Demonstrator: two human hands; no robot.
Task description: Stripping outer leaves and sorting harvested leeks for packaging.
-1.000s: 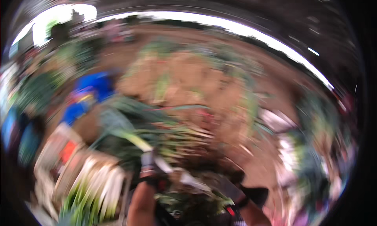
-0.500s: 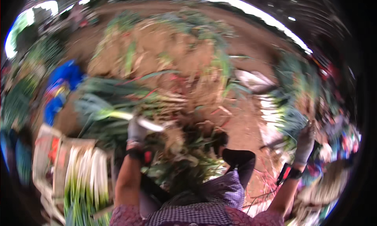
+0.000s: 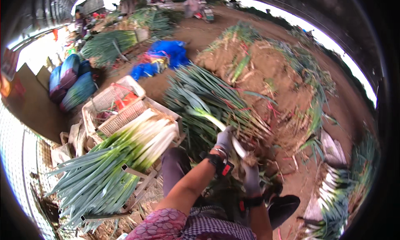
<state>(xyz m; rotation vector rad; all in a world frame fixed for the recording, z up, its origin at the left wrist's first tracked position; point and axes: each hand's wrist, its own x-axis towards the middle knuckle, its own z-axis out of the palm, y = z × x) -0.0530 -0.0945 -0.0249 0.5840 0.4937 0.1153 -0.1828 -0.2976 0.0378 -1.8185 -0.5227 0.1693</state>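
Observation:
My left hand [image 3: 225, 139], in a grey glove, is closed around the white shaft of a long green onion [image 3: 215, 121]. The stalk slants, its green leaves toward the upper left and its rooted end toward the lower right. My right hand [image 3: 251, 180], also gloved, is right by the roots; its fingers are too hidden to show whether they grip. Beyond the left hand lies a heap of green onions [image 3: 208, 87] with leaves and roots on. To the left, a pile of cleaned green onions [image 3: 137, 135], white ends toward me, rests on a wooden stand [image 3: 146, 183].
A wicker-like crate [image 3: 112, 94] stands behind the cleaned pile. Blue netting [image 3: 168, 52] and stuffed blue net sacks [image 3: 73, 77] lie farther back. A soil mound [image 3: 266, 69] rises ahead. More white-stemmed onions [image 3: 329, 190] lie at right on the ground.
The view has swung left. My right hand has come from far right to the root end of the green onion, which my left hand still holds.

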